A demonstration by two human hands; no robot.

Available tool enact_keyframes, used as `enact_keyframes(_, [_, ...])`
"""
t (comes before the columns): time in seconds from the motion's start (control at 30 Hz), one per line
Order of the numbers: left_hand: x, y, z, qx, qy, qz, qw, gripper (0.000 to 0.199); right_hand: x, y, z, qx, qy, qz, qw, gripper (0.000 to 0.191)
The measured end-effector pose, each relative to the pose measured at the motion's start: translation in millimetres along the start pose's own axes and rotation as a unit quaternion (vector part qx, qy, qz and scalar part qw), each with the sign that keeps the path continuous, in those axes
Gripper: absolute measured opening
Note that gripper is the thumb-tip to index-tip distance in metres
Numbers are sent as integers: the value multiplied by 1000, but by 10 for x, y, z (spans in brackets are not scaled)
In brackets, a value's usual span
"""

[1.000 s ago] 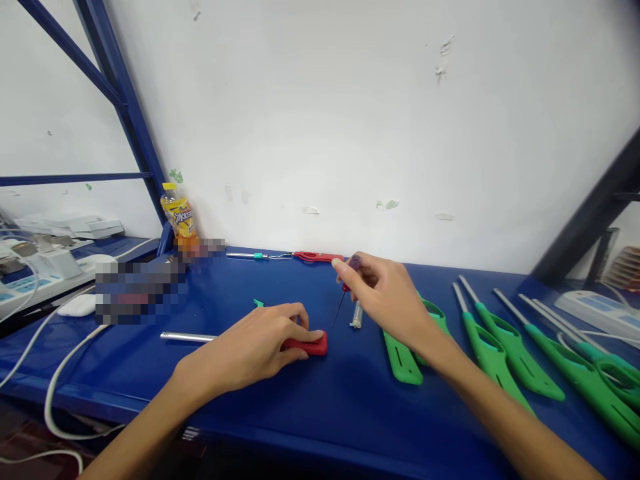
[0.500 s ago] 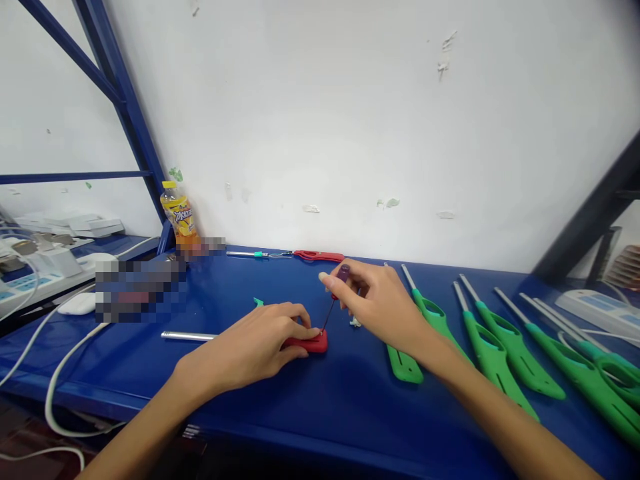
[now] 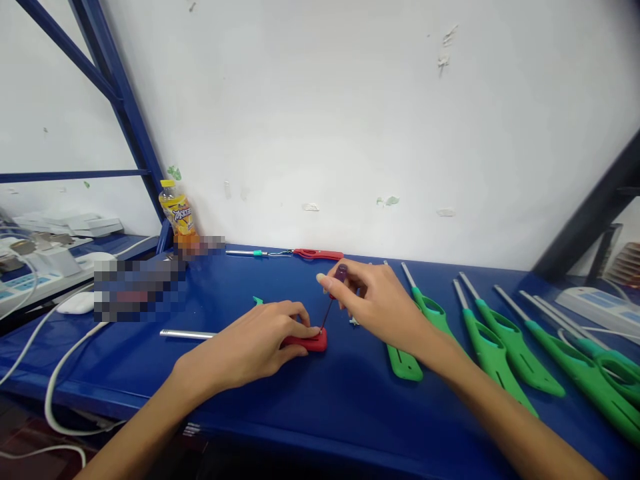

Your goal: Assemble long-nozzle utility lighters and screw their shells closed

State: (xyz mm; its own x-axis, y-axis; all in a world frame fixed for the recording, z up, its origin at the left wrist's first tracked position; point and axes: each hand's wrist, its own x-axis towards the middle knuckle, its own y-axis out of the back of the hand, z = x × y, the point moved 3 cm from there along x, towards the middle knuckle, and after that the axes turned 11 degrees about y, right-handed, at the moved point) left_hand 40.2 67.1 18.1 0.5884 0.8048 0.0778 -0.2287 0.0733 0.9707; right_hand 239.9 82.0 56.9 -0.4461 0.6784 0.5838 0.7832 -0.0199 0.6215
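Note:
A red long-nosed lighter (image 3: 316,343) lies on the blue table, its metal tube (image 3: 186,335) pointing left. My left hand (image 3: 267,337) is closed over its handle and hides the middle of it. In my right hand (image 3: 373,293) is a screwdriver (image 3: 328,312) with a dark purple handle, held tilted. Its tip meets the red handle near the right end, beside my left fingertips. Small pale bits (image 3: 354,321) lie under my right hand. A small green piece (image 3: 257,301) rests behind my left hand.
Several green lighters (image 3: 493,343) lie along the right side. At the back are a red lighter handle (image 3: 317,255) and a separate metal tube (image 3: 240,253). A drink bottle (image 3: 179,217) stands back left. White cables and a power strip (image 3: 25,280) occupy the left.
The view has shifted very slightly. My right hand and the screwdriver handle have moved a touch left; the tip stays on the red lighter, and my left hand keeps its hold.

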Motion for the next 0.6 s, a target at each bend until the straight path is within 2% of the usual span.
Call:
enact_keyframes(0.3, [-16, -2, 14, 8, 10, -2, 1000, 20, -31, 14, -108, 20, 38, -54, 998, 27])
enact_keyframes(0.6, [-7, -4, 5, 4, 12, -6, 1000, 20, -17, 5, -128, 27, 68, -90, 993, 31])
